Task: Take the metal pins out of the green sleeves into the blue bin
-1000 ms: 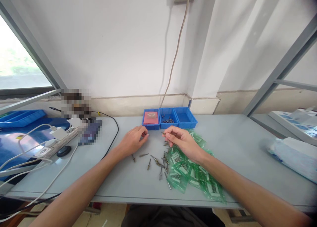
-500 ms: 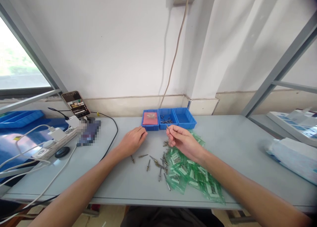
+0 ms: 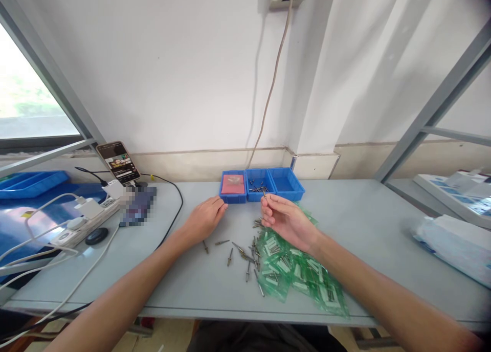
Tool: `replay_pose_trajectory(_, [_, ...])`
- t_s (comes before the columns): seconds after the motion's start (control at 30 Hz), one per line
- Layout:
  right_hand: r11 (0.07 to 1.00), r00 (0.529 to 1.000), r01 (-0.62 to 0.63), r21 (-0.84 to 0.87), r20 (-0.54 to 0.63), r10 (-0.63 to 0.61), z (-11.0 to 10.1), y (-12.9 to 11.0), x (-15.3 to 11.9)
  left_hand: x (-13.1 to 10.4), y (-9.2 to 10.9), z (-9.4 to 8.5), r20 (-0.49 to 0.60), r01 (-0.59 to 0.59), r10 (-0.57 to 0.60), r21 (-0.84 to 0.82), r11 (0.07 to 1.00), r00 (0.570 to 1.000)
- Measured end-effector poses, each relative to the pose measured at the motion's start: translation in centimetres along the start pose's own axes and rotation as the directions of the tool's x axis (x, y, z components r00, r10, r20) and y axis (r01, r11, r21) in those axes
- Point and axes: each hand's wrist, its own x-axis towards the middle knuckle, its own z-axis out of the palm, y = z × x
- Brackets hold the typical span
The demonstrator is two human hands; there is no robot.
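Note:
My right hand [image 3: 287, 219] is closed in a pinch on a small metal pin [image 3: 264, 194], its tip pointing up in front of the middle blue bin. On the table, my left hand [image 3: 205, 219] rests with curled fingers; a tiny light tip shows at its fingertips, too small to name. Between and below the hands lie several loose metal pins [image 3: 229, 257], each with a thin shank and a thicker part. Under and beside my right forearm is a heap of green plastic bags [image 3: 297, 270] with metal pins and white strips inside.
Three joined blue bins stand near the wall: a left bin [image 3: 232, 199] with a pink sheet, a middle bin [image 3: 259, 196] with pins, a right bin [image 3: 287, 183]. Left are a propped phone [image 3: 118, 162], a power strip [image 3: 82, 221] and cables. A white packet [image 3: 452, 244] lies right.
My right hand has shifted very slightly right, and the pin in it now points more upright. A tiny tip now shows at my left fingertips. The pins and bags stay put.

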Motion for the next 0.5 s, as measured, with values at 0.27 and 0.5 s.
replay_pose_trajectory(0.27, [0.93, 0.99, 0.133, -0.343, -0.002, -0.142, -0.1, 0.7, 0.0, -0.1, -0.1, 0.1, -0.016, 0.0, 0.0, -0.008, 1.0, 1.0])
replay_pose_trajectory(0.5, [0.464, 0.892, 0.321, -0.825, 0.099, -0.441, -0.1, 1.0, -0.7, 0.0, 0.0, 0.1, -0.028, -0.004, 0.004, 0.0, 1.0, 1.0])
